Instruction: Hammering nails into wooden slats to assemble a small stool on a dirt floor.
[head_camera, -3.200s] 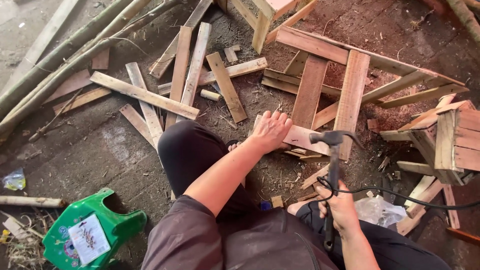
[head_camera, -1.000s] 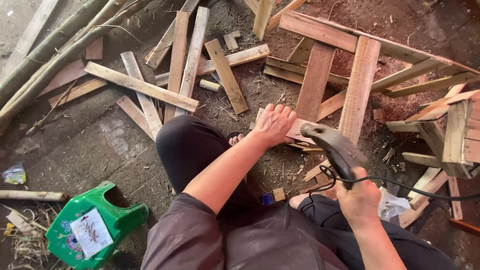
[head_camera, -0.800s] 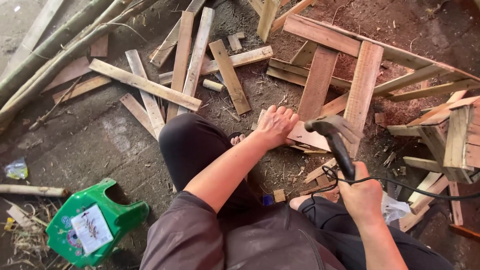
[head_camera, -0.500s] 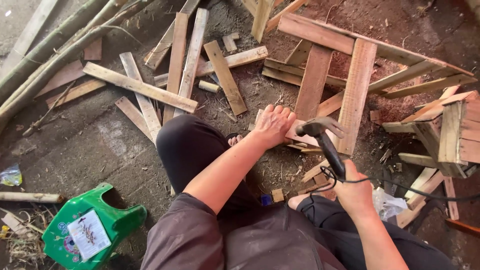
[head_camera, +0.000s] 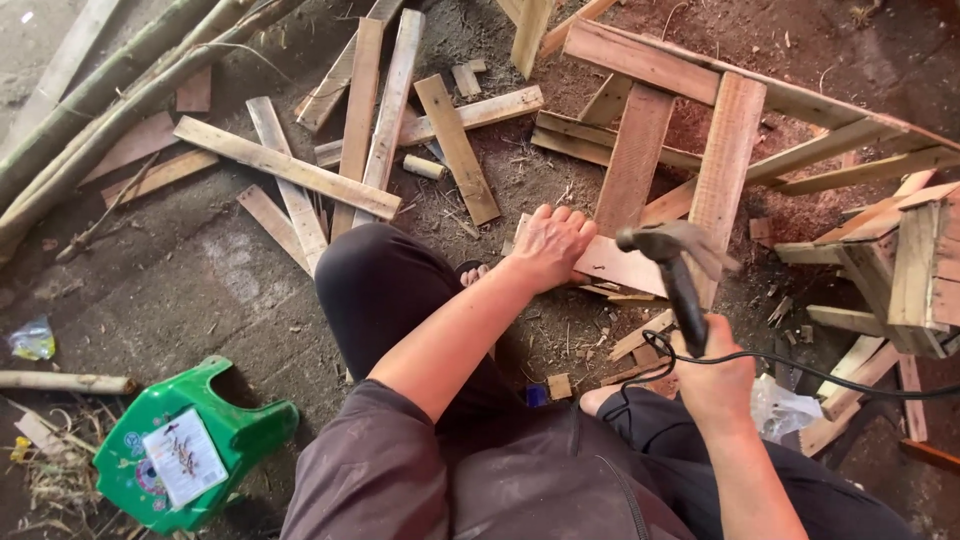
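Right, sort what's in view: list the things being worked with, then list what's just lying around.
In use:
- left hand, pressing on the short board
- right hand, gripping the hammer raised above that board
- slatted wooden frame the board lies against

Lying about:
- loose planks
- poles
- green plastic stool
- black cable

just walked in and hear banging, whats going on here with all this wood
A person crouched on the dirt floor presses the left hand flat on a short wooden board beside a slatted wooden frame. The right hand holds a claw hammer by its handle, head raised over that board. Loose planks lie scattered ahead, and a green plastic stool lies tipped over at the lower left.
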